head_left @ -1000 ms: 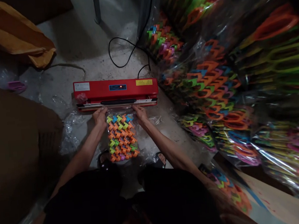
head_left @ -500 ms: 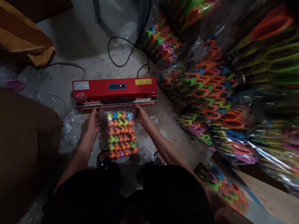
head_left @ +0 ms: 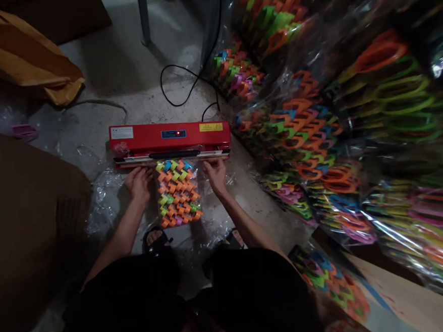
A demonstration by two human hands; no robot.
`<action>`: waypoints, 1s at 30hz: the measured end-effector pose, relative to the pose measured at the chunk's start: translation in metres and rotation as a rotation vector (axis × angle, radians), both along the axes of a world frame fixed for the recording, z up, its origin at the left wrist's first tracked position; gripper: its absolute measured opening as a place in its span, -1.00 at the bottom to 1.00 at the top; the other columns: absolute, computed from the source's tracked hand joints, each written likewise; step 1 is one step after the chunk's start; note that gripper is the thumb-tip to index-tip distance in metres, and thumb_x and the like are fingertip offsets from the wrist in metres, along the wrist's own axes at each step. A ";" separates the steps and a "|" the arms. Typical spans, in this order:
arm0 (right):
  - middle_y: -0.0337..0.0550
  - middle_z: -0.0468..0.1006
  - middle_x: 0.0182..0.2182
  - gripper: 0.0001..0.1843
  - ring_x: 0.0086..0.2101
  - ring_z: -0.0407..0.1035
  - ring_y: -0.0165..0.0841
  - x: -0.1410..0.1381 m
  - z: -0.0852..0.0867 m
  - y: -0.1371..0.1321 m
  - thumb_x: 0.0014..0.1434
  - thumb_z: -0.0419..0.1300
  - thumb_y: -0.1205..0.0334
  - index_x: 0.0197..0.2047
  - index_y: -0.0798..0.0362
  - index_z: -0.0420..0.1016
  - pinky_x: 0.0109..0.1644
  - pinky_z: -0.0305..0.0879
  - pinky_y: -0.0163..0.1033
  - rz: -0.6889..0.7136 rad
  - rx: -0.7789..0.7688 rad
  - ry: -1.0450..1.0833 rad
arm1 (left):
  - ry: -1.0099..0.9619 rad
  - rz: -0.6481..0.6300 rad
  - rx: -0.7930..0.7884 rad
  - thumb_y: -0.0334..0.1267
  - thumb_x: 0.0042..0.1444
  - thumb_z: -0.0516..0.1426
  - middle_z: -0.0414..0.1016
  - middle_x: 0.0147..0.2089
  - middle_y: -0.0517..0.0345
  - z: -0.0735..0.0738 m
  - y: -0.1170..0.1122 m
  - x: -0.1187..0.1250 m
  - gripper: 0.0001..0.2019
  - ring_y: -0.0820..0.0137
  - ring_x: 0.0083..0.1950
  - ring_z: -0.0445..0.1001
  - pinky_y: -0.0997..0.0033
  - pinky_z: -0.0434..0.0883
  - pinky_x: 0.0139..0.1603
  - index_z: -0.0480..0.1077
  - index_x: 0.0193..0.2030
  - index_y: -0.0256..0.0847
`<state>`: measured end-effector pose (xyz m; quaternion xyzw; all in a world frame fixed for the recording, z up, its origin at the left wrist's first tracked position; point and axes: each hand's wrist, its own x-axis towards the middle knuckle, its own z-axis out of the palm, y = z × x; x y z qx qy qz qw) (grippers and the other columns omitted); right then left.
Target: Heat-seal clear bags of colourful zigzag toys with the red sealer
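A clear plastic bag (head_left: 179, 194) packed with orange, yellow, green and blue scissor handles lies flat on the floor, its upper end against the front edge of a red bag sealer (head_left: 140, 141). The sealer's black-handled bar lies low along its front, and a small red light glows on its panel. To the left of the bag's upper end, my left hand (head_left: 139, 183) has its fingers curled in at the clear film. My right hand (head_left: 216, 176) pinches at the opposite side, close below the sealer. The exact grip on the thin film is dim.
Piles of bagged colourful scissors (head_left: 302, 130) fill the right side. A large brown carton (head_left: 28, 225) stands at left, with an orange-brown sack (head_left: 27, 53) behind it. The sealer's black cord (head_left: 181, 103) loops over the floor. Loose clear film (head_left: 104, 194) lies by my left arm.
The bag has moved forward, its upper end now meeting the sealer. My right hand has shifted slightly outward and back. The sealer's light has turned from orange to red.
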<state>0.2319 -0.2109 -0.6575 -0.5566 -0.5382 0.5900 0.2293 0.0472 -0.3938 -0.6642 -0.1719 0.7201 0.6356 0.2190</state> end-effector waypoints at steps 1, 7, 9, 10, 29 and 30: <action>-0.15 0.68 -0.22 -0.81 -0.14 0.56 -0.23 -0.001 0.005 0.003 0.37 0.41 0.12 -0.21 -0.05 0.51 0.06 0.47 -0.21 0.122 0.119 -0.070 | 0.047 0.003 -0.049 -0.44 0.07 0.28 0.55 -0.34 0.17 0.002 -0.005 0.003 -0.80 0.29 -0.32 0.58 0.38 0.50 -0.25 0.39 -0.25 -0.08; 0.09 0.81 0.10 -0.76 0.14 0.64 -0.03 -0.054 0.038 0.042 0.63 0.34 0.06 0.07 0.00 0.79 0.15 0.37 -0.15 1.040 0.420 -0.539 | 0.402 -0.144 -0.294 -0.51 0.15 0.31 0.54 -0.23 0.20 0.021 -0.011 -0.034 -0.83 0.32 -0.19 0.50 0.35 0.49 0.06 0.54 -0.23 -0.14; 0.11 0.82 0.13 -0.72 0.16 0.66 0.01 -0.066 0.045 0.047 0.68 0.30 0.07 0.14 0.00 0.84 0.13 0.36 -0.15 1.172 0.438 -0.642 | 0.559 -0.476 -0.451 -0.50 0.20 0.33 0.60 -0.15 0.10 0.029 -0.004 -0.058 -0.87 0.21 -0.02 0.59 0.24 0.49 0.29 0.60 -0.23 -0.18; 0.12 0.83 0.15 -0.70 0.17 0.67 0.01 -0.069 0.048 0.047 0.69 0.28 0.07 0.18 -0.01 0.85 0.13 0.36 -0.15 1.194 0.452 -0.673 | 0.610 -0.686 -0.543 -0.50 0.23 0.32 0.62 -0.14 0.04 0.033 0.001 -0.069 -0.88 0.13 0.06 0.62 0.15 0.48 0.38 0.62 -0.22 -0.19; 0.16 0.83 0.25 -0.63 0.27 0.67 0.04 -0.064 0.055 0.031 0.72 0.25 0.03 0.29 -0.05 0.84 0.21 0.43 -0.13 1.088 0.468 -0.655 | 0.404 -0.699 -0.563 -0.40 0.11 0.46 0.25 -0.53 0.21 0.041 0.051 -0.081 -0.61 0.12 -0.21 0.55 0.24 0.53 -0.03 0.34 -0.52 -0.08; 0.15 0.83 0.24 -0.64 0.26 0.67 0.04 -0.064 0.055 0.031 0.73 0.25 0.02 0.29 -0.05 0.85 0.22 0.43 -0.13 1.076 0.459 -0.641 | 0.382 -0.617 -0.488 -0.36 0.20 0.41 0.27 -0.52 0.22 0.047 0.050 -0.085 -0.67 0.22 -0.29 0.48 0.31 0.48 -0.15 0.38 -0.47 -0.09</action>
